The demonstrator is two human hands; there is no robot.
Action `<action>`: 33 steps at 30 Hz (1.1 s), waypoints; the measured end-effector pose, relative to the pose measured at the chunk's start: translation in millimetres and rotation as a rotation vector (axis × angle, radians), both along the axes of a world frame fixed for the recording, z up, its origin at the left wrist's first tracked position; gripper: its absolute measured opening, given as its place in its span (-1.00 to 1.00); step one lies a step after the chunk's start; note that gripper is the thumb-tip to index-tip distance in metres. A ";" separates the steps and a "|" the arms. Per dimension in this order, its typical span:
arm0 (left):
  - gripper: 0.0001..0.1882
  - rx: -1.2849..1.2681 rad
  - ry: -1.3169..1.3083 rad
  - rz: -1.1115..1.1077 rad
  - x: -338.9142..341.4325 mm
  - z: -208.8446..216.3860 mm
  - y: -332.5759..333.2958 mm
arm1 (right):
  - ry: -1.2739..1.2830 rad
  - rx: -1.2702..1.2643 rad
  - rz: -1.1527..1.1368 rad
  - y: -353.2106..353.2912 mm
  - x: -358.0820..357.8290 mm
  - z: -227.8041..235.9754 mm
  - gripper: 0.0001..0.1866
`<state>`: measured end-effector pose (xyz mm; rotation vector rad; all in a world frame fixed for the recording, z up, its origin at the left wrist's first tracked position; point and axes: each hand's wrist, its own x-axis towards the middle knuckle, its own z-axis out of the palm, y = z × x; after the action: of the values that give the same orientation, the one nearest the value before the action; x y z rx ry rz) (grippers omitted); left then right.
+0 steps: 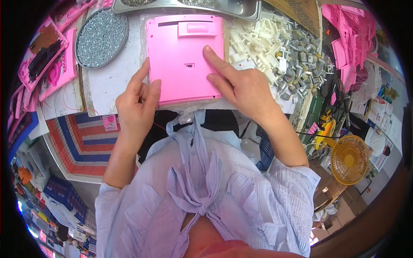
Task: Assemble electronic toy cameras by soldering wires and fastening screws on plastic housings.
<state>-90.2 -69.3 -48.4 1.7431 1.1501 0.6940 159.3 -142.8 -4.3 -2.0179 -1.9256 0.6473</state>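
A flat, square pink plastic case [180, 56] lies in front of me, with a raised block near its top edge and a small dark switch slot in the middle. My left hand [138, 96] grips its left side, index finger along the edge and thumb at the lower left. My right hand [245, 88] holds the right side. Its index finger and thumb rest on the pink face, while its other fingers are hidden. Clear plastic film [186, 118] shows beneath the case.
A round metal tray of small screws [102, 38] stands at left. White plastic parts [254, 41] and small metal motors [305, 64] are heaped at right. A metal tray [163, 6] sits at the far edge. Pink parts [344, 38] pile up on both sides, and a yellow fan [349, 160] stands at right.
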 end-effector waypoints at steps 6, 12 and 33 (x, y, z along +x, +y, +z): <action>-0.51 -0.075 -0.002 -0.035 -4.8 -0.2 2.7 | -0.064 -0.061 0.033 9.2 5.7 10.9 -0.47; -0.50 0.043 0.090 -0.168 -4.9 28.2 33.1 | -0.074 -0.018 0.053 16.3 8.1 15.7 -0.49; -0.78 0.473 0.095 -0.339 -42.5 29.2 89.1 | -0.212 -0.046 0.366 52.9 -25.1 51.6 -0.69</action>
<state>-132.6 19.7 -19.2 2.3214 0.7542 0.7153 134.2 -90.0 47.3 -1.8366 -2.4592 0.5800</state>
